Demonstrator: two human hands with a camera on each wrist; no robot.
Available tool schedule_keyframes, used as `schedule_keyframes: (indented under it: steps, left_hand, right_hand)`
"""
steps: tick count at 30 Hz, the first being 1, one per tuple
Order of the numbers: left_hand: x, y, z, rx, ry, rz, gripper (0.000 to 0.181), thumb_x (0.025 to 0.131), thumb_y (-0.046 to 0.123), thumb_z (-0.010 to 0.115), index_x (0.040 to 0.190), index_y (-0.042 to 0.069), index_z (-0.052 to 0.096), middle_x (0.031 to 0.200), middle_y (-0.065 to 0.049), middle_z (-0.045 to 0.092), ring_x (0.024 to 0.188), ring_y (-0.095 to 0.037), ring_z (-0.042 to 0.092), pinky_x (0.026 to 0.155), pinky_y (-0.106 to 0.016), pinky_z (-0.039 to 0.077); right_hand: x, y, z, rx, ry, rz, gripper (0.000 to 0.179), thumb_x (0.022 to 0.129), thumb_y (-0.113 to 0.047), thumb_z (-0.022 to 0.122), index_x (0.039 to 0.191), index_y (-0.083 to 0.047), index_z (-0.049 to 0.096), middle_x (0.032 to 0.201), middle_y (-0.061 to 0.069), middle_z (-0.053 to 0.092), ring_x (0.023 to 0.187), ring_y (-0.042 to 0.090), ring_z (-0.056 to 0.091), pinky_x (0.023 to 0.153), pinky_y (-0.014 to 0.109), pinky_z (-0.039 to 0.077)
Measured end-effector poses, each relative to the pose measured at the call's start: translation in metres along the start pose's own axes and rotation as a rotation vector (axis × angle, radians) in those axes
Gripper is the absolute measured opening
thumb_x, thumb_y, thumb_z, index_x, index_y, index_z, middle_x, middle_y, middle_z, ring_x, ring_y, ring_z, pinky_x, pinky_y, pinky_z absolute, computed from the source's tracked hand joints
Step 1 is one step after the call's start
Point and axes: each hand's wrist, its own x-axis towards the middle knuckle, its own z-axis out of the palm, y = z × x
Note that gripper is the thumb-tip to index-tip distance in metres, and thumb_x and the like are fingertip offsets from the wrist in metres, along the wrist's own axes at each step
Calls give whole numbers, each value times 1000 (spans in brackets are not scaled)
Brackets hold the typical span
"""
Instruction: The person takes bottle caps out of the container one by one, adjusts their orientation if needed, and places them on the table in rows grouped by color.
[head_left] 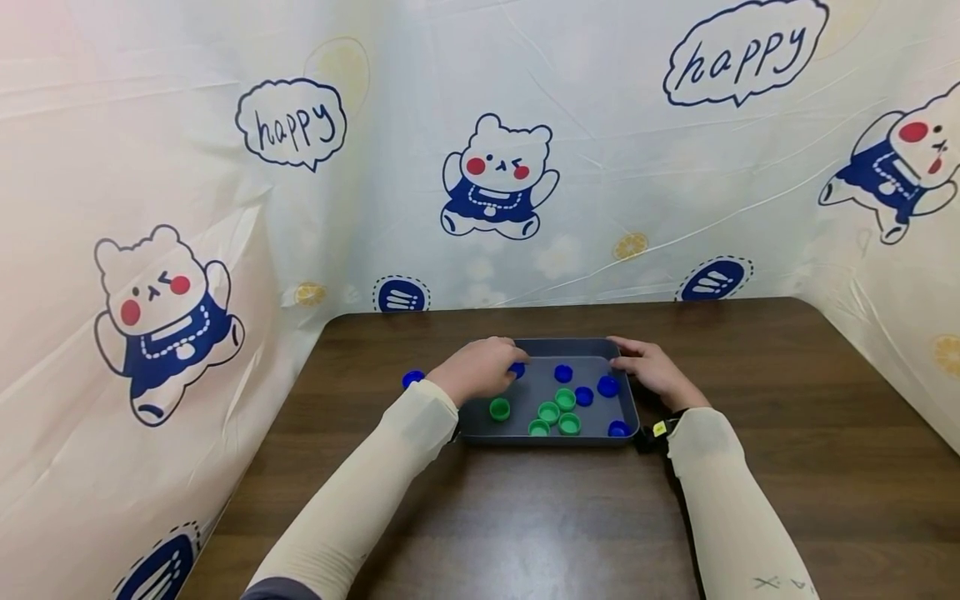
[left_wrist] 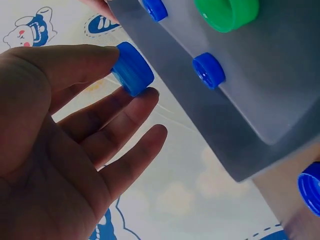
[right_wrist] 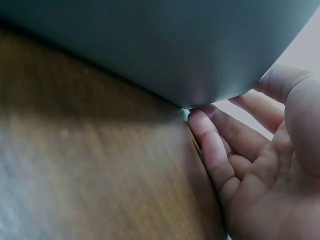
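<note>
My left hand [head_left: 480, 368] pinches a blue bottle cap [left_wrist: 132, 69] between thumb and fingers at the left part of a grey tray [head_left: 536, 385]. In the left wrist view the ring and little fingers stretch out loosely below that cap. At the far right corner of the tray, my right hand [head_left: 660, 375] holds the rim, with the thumb over the edge. The right wrist view shows its fingers [right_wrist: 215, 150] against the outside of the tray wall, low by the tabletop. Several green caps [head_left: 549, 412] and several blue caps [head_left: 584, 396] lie inside the tray.
Another blue cap [head_left: 412, 379] sits on the brown wooden table [head_left: 525, 517], left of the tray and beside my left hand. A pale curtain [head_left: 600, 183] printed with bears hangs behind the table and along its sides.
</note>
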Motion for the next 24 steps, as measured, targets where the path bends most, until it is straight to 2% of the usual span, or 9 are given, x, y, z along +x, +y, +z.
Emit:
schedule_keyframes:
  steps: [11, 20, 22, 24]
  left_hand:
    - [-10, -8, 1, 17, 26, 15, 34, 94, 15, 63, 129, 14, 66, 122, -6, 63, 105, -20, 63, 91, -36, 51]
    - [-18, -17, 2, -1, 46, -14, 32, 94, 16, 64, 126, 15, 68, 120, -4, 64, 105, -19, 62, 92, -37, 50]
    - [-20, -19, 2, -3, 53, -21, 32, 94, 16, 64, 126, 15, 68, 120, -4, 64, 105, -19, 62, 92, -37, 50]
    - [-22, -21, 2, -8, 66, -22, 32, 94, 16, 64, 126, 15, 68, 121, -4, 64, 105, -18, 62, 92, -36, 51]
  right_hand:
    - [0, 0, 0, -35, -1, -7, 56, 97, -25, 60, 149, -12, 42, 149, 21, 38, 133, 39, 37, 104, 56, 34]
    - [-1, -2, 1, -20, 6, -13, 58, 96, -23, 61, 149, -11, 42, 148, 21, 39, 134, 38, 36, 106, 56, 32]
    - [-7, -12, 1, -12, -4, -6, 57, 97, -20, 60, 149, -8, 40, 148, 23, 38, 134, 40, 35, 107, 57, 30]
    - [-7, -12, 0, -12, -9, -10, 58, 97, -20, 60, 149, -7, 40, 149, 24, 36, 135, 40, 33, 107, 58, 29]
